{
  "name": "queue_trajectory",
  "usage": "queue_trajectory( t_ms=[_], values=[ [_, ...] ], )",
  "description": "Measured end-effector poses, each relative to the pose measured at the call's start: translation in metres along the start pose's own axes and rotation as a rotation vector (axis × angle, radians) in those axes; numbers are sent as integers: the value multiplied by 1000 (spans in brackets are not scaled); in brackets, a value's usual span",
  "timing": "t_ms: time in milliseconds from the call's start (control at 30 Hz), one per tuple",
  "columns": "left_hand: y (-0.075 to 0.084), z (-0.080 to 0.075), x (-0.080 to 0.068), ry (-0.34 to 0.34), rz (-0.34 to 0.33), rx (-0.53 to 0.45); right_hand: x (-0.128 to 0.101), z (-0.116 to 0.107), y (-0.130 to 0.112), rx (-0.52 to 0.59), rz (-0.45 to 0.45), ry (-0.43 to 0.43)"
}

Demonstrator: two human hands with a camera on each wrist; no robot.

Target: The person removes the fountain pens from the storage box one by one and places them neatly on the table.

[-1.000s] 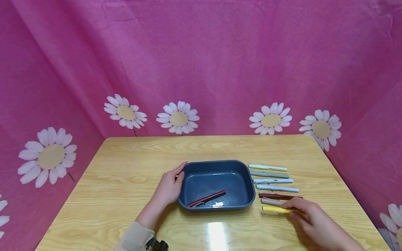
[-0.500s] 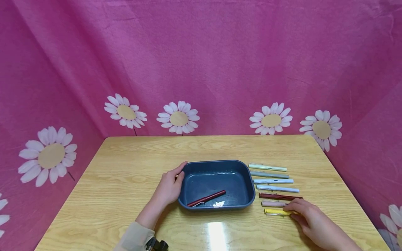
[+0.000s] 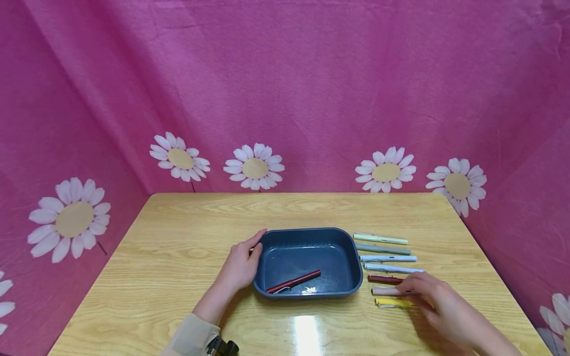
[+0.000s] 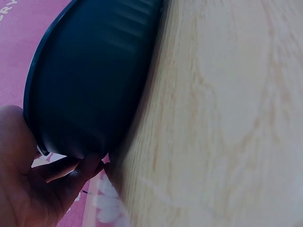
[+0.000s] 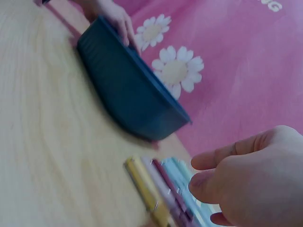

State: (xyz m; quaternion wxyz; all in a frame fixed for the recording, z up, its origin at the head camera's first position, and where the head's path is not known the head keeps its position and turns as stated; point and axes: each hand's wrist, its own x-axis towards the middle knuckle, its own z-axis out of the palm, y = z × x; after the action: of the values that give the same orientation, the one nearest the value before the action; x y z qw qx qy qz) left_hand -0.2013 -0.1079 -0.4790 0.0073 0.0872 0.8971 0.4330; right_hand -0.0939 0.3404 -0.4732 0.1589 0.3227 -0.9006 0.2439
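Note:
My left hand grips the left end of a dark blue rectangular plastic tray, fingers at its rim and outer wall. A dark red capped pen with a metal clip lies slantwise inside. My right hand hovers over the near end of a pen row, thumb and fingertips apart with nothing between them in the right wrist view. Under or beside it are a yellow pen, a pale pink pen and a dark red pen, their right ends hidden by the hand.
Farther back in the row lie two light blue pens, a grey-green pen and a pale green pen, close to the tray's right side. The wooden table is bounded by a pink flowered curtain.
My right hand has let go of the yellow pen, which shifted slightly right and toward me, and has moved up over the pink and dark red pens. The left hand stays put.

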Motion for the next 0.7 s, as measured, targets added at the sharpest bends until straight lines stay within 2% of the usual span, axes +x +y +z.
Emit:
queue_trajectory(
  t_ms=[133,367,533,700],
  values=[
    [0,0,0,-3,-3,-7,20,-7,-11,83,-32,-6],
    [-3,0,1,-4,-11,5,52,-11,-27,135,-69,-36],
    [-3,1,1,-7,-23,4,70,-7,-37,203,-44,-65],
    [-3,1,1,-9,-28,6,84,-2,-44,214,-3,-108]
  ],
)
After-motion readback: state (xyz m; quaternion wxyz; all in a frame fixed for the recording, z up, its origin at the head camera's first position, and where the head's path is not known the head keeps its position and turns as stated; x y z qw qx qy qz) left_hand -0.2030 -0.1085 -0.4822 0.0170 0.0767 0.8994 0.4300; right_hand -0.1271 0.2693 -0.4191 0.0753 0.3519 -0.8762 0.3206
